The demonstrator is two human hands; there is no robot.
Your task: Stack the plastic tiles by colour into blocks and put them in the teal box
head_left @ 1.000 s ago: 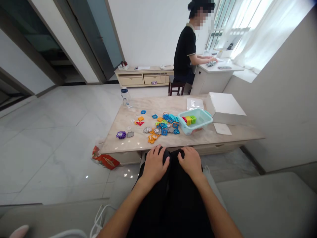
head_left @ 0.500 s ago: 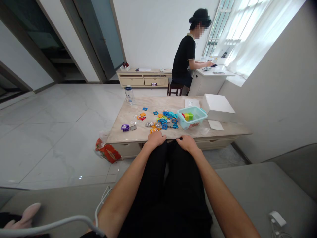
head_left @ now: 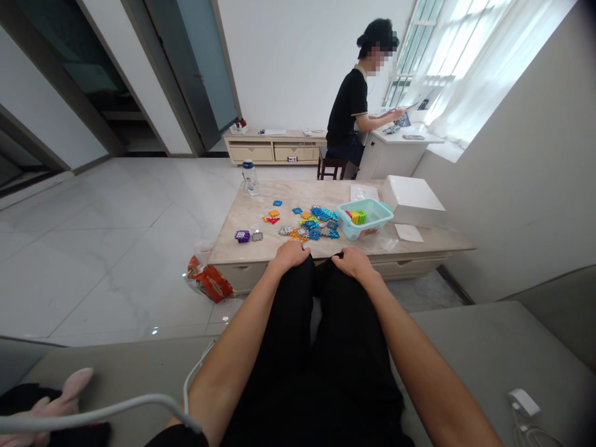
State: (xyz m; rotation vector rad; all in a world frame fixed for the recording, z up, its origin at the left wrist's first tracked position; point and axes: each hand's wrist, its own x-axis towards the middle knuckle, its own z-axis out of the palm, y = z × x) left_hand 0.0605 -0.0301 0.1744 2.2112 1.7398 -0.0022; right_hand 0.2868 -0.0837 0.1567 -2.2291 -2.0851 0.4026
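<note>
My left hand [head_left: 289, 254] lies over my left knee, and my right hand [head_left: 354, 261] rests on the right one. Both are bare and open, palms down on the black trousers [head_left: 298, 310]; the far fingertips are partly hidden. Just beyond my knees, a loose pile of coloured plastic interlocking pieces [head_left: 321, 217] covers the middle of the marble-look table [head_left: 358, 251]. A purple stack of pieces [head_left: 242, 236] stands to its left, beside a grey piece [head_left: 257, 236]. To the right, a light-blue basket [head_left: 352, 233] holds a row of red, yellow and green pieces [head_left: 358, 217].
A water bottle [head_left: 250, 179] stands at the table's far left, a white box [head_left: 414, 197] at its right. A red bag [head_left: 212, 282] is on the floor. Across the room another person [head_left: 347, 112] sits at a white desk [head_left: 391, 155]. A white cable [head_left: 116, 406] crosses the lower left.
The view has shifted slightly, moving the table a little to the right in the picture. My hands stay on my knees. The other person has raised a flat object from the desk.
</note>
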